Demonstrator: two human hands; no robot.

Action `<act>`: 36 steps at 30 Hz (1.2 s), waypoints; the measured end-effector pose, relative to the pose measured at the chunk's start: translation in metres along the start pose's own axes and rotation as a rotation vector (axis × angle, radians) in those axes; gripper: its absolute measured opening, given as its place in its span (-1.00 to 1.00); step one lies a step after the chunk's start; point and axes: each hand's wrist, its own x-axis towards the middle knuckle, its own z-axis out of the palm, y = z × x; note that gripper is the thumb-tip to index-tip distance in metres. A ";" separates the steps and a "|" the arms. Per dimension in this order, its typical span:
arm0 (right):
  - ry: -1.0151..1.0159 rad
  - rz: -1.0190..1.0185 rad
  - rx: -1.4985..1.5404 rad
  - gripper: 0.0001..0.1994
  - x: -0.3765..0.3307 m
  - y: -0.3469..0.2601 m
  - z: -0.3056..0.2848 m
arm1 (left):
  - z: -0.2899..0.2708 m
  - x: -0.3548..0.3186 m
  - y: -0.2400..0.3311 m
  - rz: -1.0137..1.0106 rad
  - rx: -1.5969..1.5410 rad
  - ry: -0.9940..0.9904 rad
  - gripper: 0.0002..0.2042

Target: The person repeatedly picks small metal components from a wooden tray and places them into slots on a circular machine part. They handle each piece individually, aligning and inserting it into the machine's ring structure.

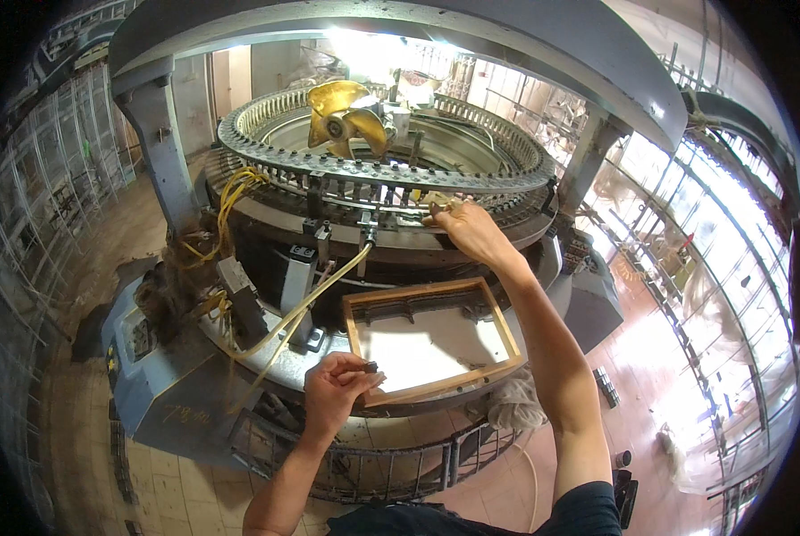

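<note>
My left hand (330, 391) is closed in a pinch on a small dark piece (370, 367), just above the near left corner of a wooden-framed tray (436, 389). The tray has a white bottom, and dark thin parts lie along its far side. My right hand (461, 225) reaches forward to the front right of a large circular knitting machine, its fingers bent together under the toothed metal ring (328, 167). Whatever those fingertips grip, if anything, is too small to make out.
A yellow fan (342, 125) stands inside the ring. Yellow hoses (328, 288) run across the machine's front left. Grey posts (163, 147) hold a broad overhead beam (543, 45). A curved dark railing (391, 469) is below the tray. Wire racks (60, 188) line the left side.
</note>
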 end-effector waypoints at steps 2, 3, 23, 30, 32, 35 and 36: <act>0.025 -0.086 -0.175 -0.58 0.003 0.000 0.001 | 0.000 0.000 -0.001 0.001 -0.001 -0.004 -0.81; 0.013 -0.123 -0.241 -0.58 0.003 0.001 0.000 | 0.001 0.001 -0.001 0.012 0.004 -0.006 -0.81; -0.028 -0.108 -0.337 -0.57 0.003 -0.013 0.006 | 0.002 0.001 0.001 -0.016 0.017 0.009 -0.81; 0.025 -0.254 -0.484 -0.59 0.009 -0.019 0.016 | 0.001 0.001 0.001 0.007 0.008 0.001 -0.82; 0.023 -0.218 -0.430 -0.60 0.007 -0.022 0.020 | 0.002 0.000 0.002 0.005 -0.005 -0.006 -0.83; 0.058 -0.149 -0.389 -0.62 0.006 -0.024 0.018 | 0.003 0.002 0.005 0.001 -0.041 -0.004 -0.84; 0.067 -0.148 -0.365 -0.61 0.006 -0.024 0.017 | 0.003 0.001 0.007 -0.014 -0.061 0.010 -0.85</act>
